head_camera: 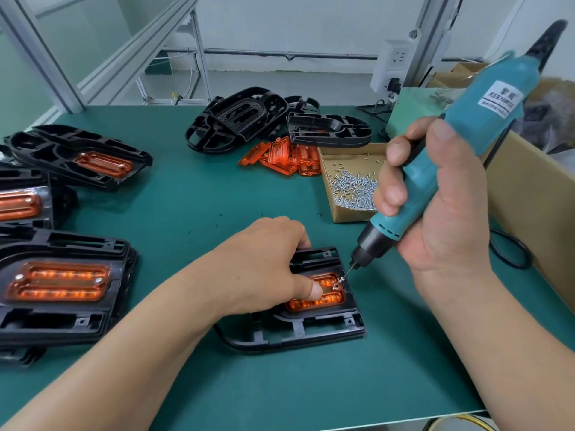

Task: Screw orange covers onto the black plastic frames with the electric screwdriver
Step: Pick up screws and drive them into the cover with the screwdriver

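A black plastic frame (pixel 311 332) lies on the green mat in front of me with an orange cover (pixel 326 301) set into it. My left hand (pixel 267 269) presses down on the cover and frame, thumb on the orange part. My right hand (pixel 435 197) grips a teal electric screwdriver (pixel 466 126), tilted, its bit carrying a small screw (pixel 342 279) just above the cover's right-hand screw hole (pixel 337 286).
Finished frames with orange covers (pixel 59 284) are stacked at the left. Bare black frames (pixel 249 119) and loose orange covers (pixel 286 158) lie at the back. A cardboard tray of screws (pixel 354 188) sits right of centre, a large carton (pixel 535 194) further right.
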`<state>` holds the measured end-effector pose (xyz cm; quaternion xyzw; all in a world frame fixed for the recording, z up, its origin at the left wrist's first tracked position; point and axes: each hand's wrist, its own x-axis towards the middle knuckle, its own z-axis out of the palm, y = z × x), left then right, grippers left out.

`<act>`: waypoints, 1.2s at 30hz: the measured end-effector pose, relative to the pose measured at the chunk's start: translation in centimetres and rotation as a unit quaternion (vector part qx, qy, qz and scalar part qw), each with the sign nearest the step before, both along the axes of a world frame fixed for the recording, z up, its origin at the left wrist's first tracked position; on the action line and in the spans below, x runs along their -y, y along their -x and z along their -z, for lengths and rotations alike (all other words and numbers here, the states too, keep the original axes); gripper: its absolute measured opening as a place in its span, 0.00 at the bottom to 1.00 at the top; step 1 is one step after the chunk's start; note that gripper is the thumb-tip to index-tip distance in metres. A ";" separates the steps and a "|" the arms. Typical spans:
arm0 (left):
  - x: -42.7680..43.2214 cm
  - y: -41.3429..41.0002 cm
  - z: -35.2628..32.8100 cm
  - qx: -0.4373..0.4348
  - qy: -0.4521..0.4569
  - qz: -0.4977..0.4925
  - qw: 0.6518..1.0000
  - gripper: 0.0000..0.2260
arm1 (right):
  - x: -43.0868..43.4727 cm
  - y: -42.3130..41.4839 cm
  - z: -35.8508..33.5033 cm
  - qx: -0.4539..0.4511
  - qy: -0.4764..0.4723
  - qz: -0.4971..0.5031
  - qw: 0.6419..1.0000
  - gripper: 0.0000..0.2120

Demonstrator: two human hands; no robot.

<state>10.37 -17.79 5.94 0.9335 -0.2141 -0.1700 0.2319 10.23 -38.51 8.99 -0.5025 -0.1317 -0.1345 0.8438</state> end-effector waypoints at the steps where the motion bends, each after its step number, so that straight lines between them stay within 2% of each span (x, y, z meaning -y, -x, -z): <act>1: 0.0 0.0 0.0 -0.001 0.000 0.000 1.000 0.20 | 0.0 0.0 0.0 0.002 -0.001 -0.001 1.000 0.09; 11: 0.1 0.0 -0.1 -0.007 -0.005 -0.001 1.000 0.20 | -0.7 0.3 -0.2 0.008 0.024 -0.010 1.000 0.08; 16: 0.1 0.0 -0.1 -0.004 -0.006 -0.002 1.000 0.19 | -0.9 0.5 -0.3 0.045 0.047 -0.035 0.997 0.07; 21: 0.2 0.2 -0.3 -0.012 0.014 -0.016 1.000 0.17 | -2.2 0.9 -0.8 0.100 0.099 -0.089 0.986 0.16; 28: 0.2 0.0 -0.3 -0.027 0.018 0.006 0.999 0.24 | -3.6 0.8 -1.1 0.084 0.159 -0.104 0.978 0.20; 32: 0.2 -0.2 -0.2 -0.029 0.015 0.008 0.999 0.24 | -3.6 0.7 -1.1 0.080 0.165 -0.108 0.977 0.19; 36: 0.3 -0.2 -0.2 -0.028 0.013 0.012 0.999 0.24 | -3.5 0.6 -1.1 0.076 0.184 -0.100 0.975 0.10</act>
